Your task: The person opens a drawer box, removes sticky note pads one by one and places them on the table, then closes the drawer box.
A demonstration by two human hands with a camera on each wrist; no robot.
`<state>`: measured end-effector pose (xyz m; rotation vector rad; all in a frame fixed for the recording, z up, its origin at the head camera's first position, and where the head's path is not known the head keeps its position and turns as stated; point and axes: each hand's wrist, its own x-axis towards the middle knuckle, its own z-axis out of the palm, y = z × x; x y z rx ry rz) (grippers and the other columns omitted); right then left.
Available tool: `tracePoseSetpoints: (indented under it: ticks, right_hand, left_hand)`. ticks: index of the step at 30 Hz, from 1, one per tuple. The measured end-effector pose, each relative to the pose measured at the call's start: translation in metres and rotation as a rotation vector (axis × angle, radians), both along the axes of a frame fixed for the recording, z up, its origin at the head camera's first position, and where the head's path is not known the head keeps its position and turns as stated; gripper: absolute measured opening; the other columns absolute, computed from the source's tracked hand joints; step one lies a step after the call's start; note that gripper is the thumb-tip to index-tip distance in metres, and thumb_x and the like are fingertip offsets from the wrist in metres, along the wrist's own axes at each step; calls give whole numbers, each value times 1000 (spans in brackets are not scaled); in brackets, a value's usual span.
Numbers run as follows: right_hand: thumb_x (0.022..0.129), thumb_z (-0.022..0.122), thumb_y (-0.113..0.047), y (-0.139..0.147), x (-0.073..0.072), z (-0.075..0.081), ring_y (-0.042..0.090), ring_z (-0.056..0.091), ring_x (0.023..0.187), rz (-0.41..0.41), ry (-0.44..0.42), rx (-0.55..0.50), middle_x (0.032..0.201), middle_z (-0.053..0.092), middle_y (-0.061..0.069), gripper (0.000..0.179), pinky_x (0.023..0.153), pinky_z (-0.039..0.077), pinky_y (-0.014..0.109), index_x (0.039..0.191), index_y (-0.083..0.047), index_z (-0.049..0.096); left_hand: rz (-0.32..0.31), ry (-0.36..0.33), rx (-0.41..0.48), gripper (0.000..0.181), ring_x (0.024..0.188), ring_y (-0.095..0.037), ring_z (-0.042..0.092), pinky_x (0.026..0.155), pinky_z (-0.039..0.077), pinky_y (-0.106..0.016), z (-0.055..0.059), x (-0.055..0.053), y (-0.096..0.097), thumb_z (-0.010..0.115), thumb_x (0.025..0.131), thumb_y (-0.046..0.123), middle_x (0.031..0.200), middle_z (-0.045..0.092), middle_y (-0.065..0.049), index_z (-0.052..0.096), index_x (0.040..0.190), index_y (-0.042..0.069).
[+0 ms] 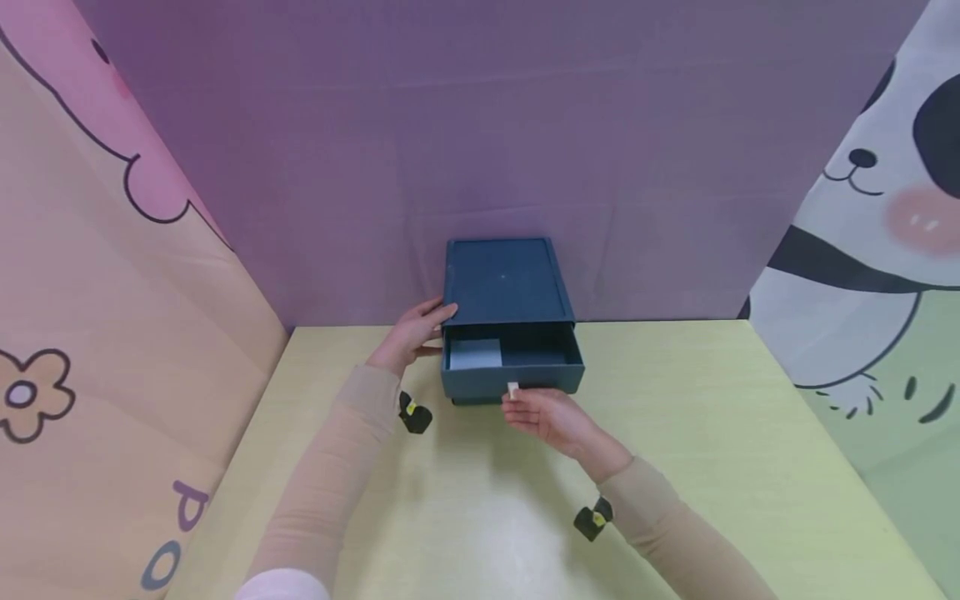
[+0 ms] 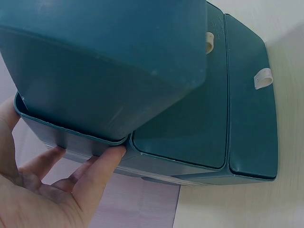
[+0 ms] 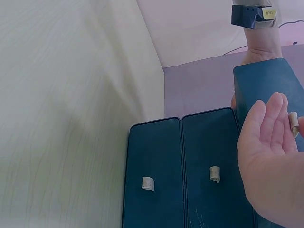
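A dark blue cabinet (image 1: 504, 279) with several stacked drawers stands at the back of the table. Its top drawer (image 1: 540, 382) is pulled out part way, and a flat whitish item (image 1: 476, 354) lies in its left side. My right hand (image 1: 551, 419) pinches the drawer's pale pull tab (image 3: 293, 124) between thumb and fingers. My left hand (image 2: 52, 194) rests against the cabinet's left side near the top front corner, its fingers fairly straight on the wall. Below, a middle drawer (image 2: 190, 123) and a bottom drawer (image 2: 251, 118) are closed, each with its own tab.
The pale wooden-looking table (image 1: 465, 508) extends in front and to both sides. A purple cloth backdrop (image 1: 495, 125) hangs close behind the cabinet. Printed cloths stand left and right. Small black wrist devices (image 1: 592, 520) sit by the sleeves.
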<state>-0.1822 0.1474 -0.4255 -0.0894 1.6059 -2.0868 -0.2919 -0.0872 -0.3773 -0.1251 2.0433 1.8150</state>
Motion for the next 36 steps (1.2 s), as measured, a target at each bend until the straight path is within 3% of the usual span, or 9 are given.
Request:
tracePoseSetpoints:
  ticks: [15, 36]
  right_hand:
    - [97, 49, -11, 2, 4, -1, 6, 67, 82, 26, 27, 2, 87, 70, -4, 18, 85, 54, 24, 99, -5, 66]
    - [97, 50, -11, 2, 8, -1, 7, 67, 81, 22, 0, -11, 87, 71, -3, 20, 85, 54, 26, 90, -13, 68]
  left_hand:
    - [1, -1, 5, 70, 140, -33, 29, 104, 40, -50, 0, 1, 0, 56, 94, 41, 156, 23, -7, 22, 152, 22]
    - [7, -3, 2, 71, 139, -33, 30, 105, 39, -50, 0, 0, 1, 57, 93, 42, 156, 25, -8, 23, 152, 22]
